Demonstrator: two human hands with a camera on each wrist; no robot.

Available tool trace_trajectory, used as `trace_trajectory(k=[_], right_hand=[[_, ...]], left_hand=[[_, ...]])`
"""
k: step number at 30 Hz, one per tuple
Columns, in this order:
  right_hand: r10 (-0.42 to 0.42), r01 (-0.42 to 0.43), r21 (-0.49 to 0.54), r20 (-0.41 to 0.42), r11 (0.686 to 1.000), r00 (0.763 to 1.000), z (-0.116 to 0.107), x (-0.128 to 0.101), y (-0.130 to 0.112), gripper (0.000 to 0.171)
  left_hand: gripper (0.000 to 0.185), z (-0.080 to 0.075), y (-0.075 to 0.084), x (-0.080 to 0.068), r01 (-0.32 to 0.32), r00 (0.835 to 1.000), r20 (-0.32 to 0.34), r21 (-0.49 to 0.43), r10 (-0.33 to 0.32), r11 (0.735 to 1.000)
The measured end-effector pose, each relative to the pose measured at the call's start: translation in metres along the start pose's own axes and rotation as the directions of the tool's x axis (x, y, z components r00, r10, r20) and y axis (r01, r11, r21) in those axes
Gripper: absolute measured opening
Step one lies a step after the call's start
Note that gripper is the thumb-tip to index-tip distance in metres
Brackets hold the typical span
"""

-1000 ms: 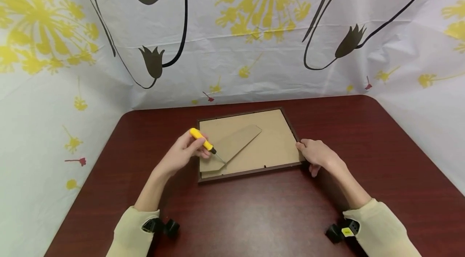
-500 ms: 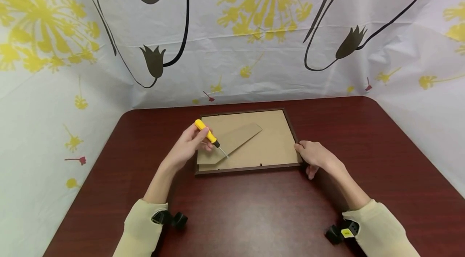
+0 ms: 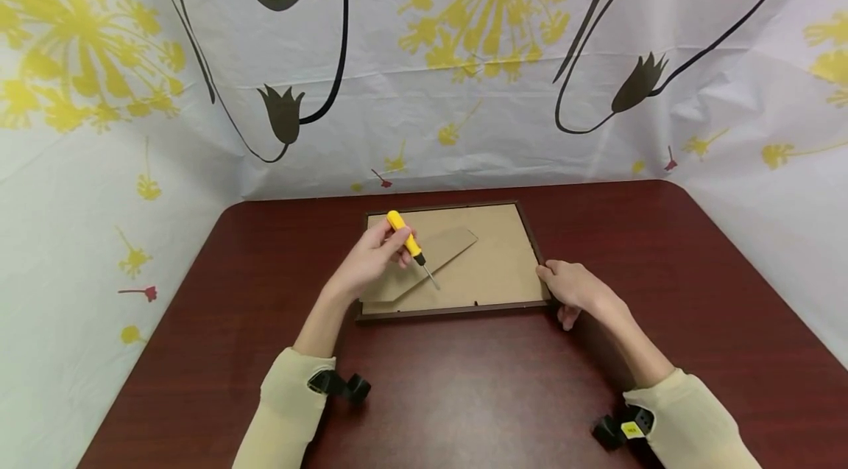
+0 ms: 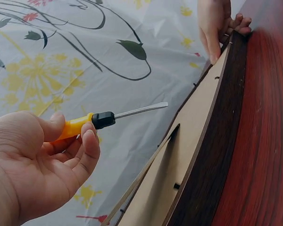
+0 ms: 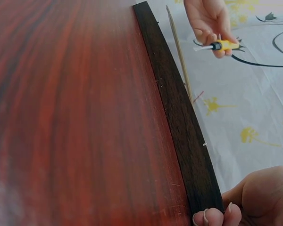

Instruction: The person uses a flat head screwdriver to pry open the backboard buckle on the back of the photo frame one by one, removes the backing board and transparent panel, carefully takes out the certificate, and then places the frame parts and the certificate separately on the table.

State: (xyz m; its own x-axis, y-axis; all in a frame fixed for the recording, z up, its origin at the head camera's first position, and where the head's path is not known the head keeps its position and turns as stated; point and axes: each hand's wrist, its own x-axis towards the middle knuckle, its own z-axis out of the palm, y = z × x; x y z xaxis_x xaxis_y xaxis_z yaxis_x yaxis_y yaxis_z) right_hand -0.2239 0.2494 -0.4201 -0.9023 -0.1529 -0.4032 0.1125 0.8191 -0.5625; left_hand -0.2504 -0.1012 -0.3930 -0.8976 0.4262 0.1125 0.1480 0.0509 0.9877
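My left hand [image 3: 371,261] holds a yellow-handled screwdriver [image 3: 406,237] between thumb and fingers, above the back of a picture frame. Its flat metal tip [image 4: 164,105] points away from the palm, over the backing board [image 3: 493,255] in the head view. The dark brown picture frame [image 3: 450,312] lies face down on the table, with a beige easel stand [image 3: 424,257] slanting up off the board. My right hand [image 3: 576,285] grips the frame's near right corner, fingers curled over the dark edge [image 5: 179,117] in the right wrist view.
The reddish-brown table [image 3: 477,395] extends around the frame on all sides. Behind it and at both sides hangs a white sheet [image 3: 371,49] with yellow flowers and dark stems. Black small tabs [image 4: 177,186] stick up along the frame's inner edge.
My left hand has moved right and slightly away with the screwdriver, whose tip has left the stand's lower edge. The picture frame has turned slightly; my right hand stays at its corner.
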Motion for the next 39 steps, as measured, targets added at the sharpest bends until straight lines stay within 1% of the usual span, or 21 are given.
trace_trajectory(k=[9,14,17,22,26,31,35,39], right_hand=[[-0.020,0.020,-0.008,-0.011,1.000,1.000,0.001,0.000,0.001,0.061],[-0.023,0.023,0.007,-0.014,1.000,1.000,0.002,0.000,0.003,0.061],[-0.024,0.024,0.010,-0.017,1.000,1.000,0.001,0.000,0.003,0.060],[-0.022,0.022,0.009,-0.018,1.000,1.000,0.002,0.000,0.003,0.061],[-0.021,0.021,0.019,-0.016,1.000,1.000,0.004,0.000,0.004,0.062],[-0.033,0.033,0.046,-0.006,0.998,0.999,0.002,0.000,0.007,0.065],[-0.045,0.043,0.086,0.018,0.995,0.999,-0.001,0.001,0.010,0.073],[-0.045,0.039,0.147,0.037,0.988,0.998,-0.003,0.000,0.013,0.085]], left_hand=[[0.028,0.019,-0.001,0.014,0.007,0.999,0.046,-0.010,-0.007,1.000],[0.026,0.032,-0.002,0.023,0.007,0.998,0.065,-0.008,-0.006,1.000],[0.026,0.040,-0.002,0.027,0.022,0.997,0.073,-0.015,-0.021,1.000],[0.027,0.050,-0.004,0.033,0.059,0.993,0.108,-0.059,-0.052,0.996],[0.029,0.054,-0.009,0.034,0.076,0.990,0.123,-0.039,-0.071,0.996],[0.029,0.055,-0.014,0.034,0.066,0.991,0.113,0.010,-0.067,0.998],[0.030,0.055,-0.016,0.033,0.072,0.991,0.112,0.037,-0.076,0.997],[0.029,0.057,-0.016,0.033,0.073,0.990,0.114,0.054,-0.079,0.996]])
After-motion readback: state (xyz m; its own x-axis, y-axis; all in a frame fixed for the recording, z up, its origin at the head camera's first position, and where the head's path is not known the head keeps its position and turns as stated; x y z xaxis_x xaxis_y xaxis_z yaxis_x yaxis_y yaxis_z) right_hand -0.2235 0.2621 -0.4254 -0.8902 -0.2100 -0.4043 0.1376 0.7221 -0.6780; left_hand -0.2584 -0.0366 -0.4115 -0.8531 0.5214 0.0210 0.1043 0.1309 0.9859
